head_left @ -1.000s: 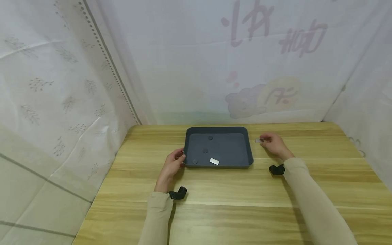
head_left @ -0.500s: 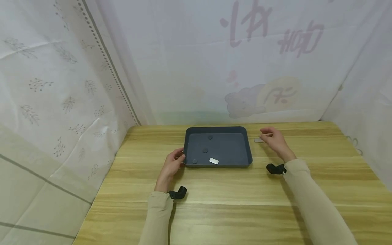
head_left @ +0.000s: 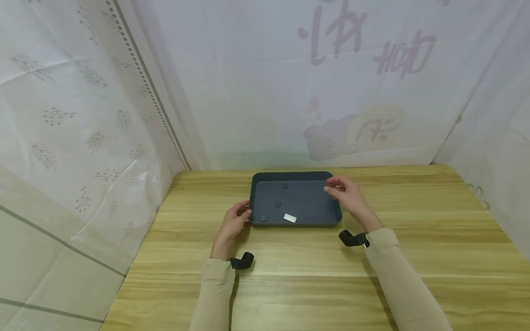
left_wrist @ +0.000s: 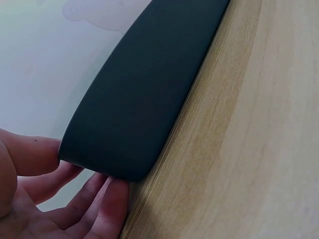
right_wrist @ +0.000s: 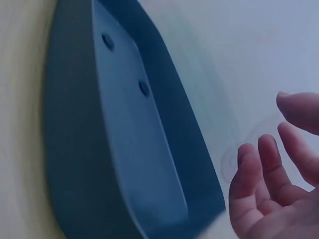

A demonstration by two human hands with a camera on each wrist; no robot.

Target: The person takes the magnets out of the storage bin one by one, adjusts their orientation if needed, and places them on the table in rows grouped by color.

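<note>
Steadying the dark tray (head_left: 256, 202) mid-table by its near-left corner with our left hand (head_left: 232, 225), we are hovering our loose-fingered, empty right hand (head_left: 348, 197) over its right rim, risking nudging it.

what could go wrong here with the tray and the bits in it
1. The left hand grips only the near left corner of the tray; a lift or tug there could tip it, and the dark discs and silver plate might slide.
2. The right hand hovers open at the right rim and could knock the tray.
</note>
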